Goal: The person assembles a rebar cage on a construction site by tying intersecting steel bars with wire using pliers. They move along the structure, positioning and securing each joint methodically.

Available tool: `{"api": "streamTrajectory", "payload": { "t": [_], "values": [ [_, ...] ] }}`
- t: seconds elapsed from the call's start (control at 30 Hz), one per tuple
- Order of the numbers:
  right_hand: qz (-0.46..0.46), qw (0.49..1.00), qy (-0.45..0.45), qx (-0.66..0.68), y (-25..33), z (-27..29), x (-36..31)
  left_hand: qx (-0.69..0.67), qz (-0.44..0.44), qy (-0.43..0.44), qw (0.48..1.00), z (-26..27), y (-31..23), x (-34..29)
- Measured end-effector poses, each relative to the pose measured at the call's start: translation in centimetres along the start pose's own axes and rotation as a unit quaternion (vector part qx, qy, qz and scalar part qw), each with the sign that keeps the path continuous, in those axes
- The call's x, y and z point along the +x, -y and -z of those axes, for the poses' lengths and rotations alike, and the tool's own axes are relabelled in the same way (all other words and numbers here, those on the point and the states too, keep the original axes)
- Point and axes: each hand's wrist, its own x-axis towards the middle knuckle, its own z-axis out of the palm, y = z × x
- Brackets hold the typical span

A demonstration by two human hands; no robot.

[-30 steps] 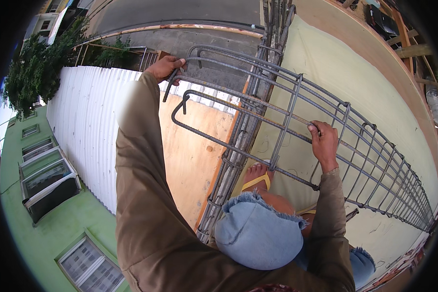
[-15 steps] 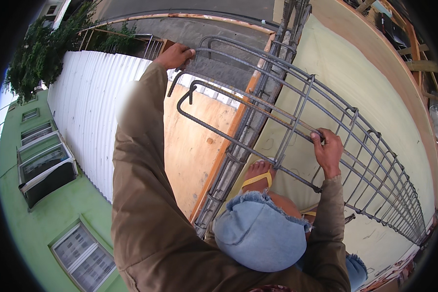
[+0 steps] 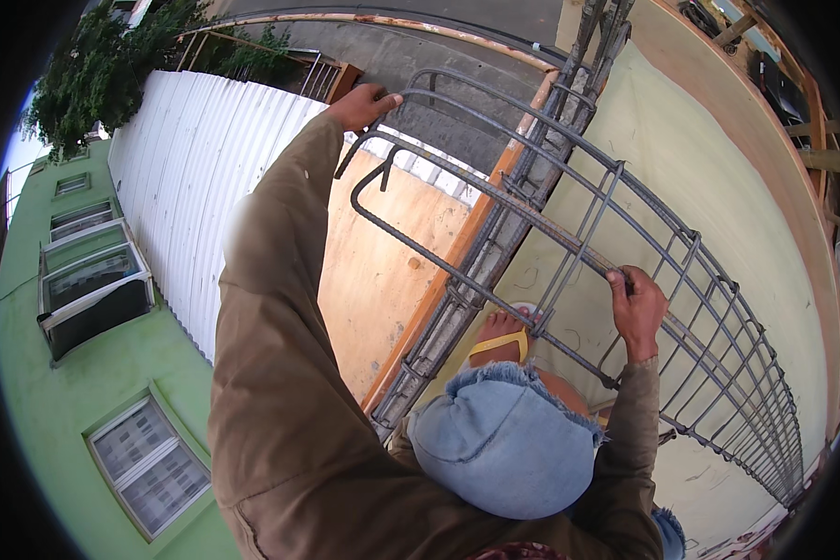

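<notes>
A long rebar cage [image 3: 581, 245] of ribbed bars and cross ties runs from the upper middle to the far right. My left hand [image 3: 362, 107] is closed around a bar end at the cage's hooked left end; the fingers partly hide the grip. My right hand [image 3: 638, 303] pinches one long bar of the cage between thumb and fingers, right of the middle. Between my hands, bent bar hooks [image 3: 385, 171] hang over a plywood sheet [image 3: 392, 271]. My knee in frayed denim [image 3: 504, 443] and a foot in a yellow flip-flop [image 3: 501, 345] are below the cage.
A narrow channel [image 3: 439, 327] with steel bars runs beneath the cage, edged by an orange-brown board [image 3: 453, 266]. A pale surface [image 3: 644, 131] lies right of it. White corrugated sheeting [image 3: 201, 177] and a green building [image 3: 56, 392] stand left, with a rusty pipe rail [image 3: 411, 25] beyond.
In the picture, the cage and both hands have shifted slightly right. The hooked bar ends between my hands have changed position relative to each other. Both hands keep their holds.
</notes>
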Motion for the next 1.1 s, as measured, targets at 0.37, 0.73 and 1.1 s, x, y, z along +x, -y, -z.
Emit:
{"api": "streamTrajectory", "payload": {
  "t": [0.37,0.73,1.1],
  "values": [
    [-0.036,0.999,0.007,0.006,-0.1,-0.1,0.2,-0.271,0.123,0.097,0.950,-0.3,0.3,-1.8],
    [-0.008,0.999,-0.029,0.031,-0.2,-0.4,0.6,-0.201,0.140,0.120,0.962,1.1,-0.7,-1.6],
    [-0.012,0.999,-0.038,0.025,-0.5,-0.7,0.5,-0.021,-0.256,-0.315,0.914,-6.5,-7.1,-10.0]
  ]
}}
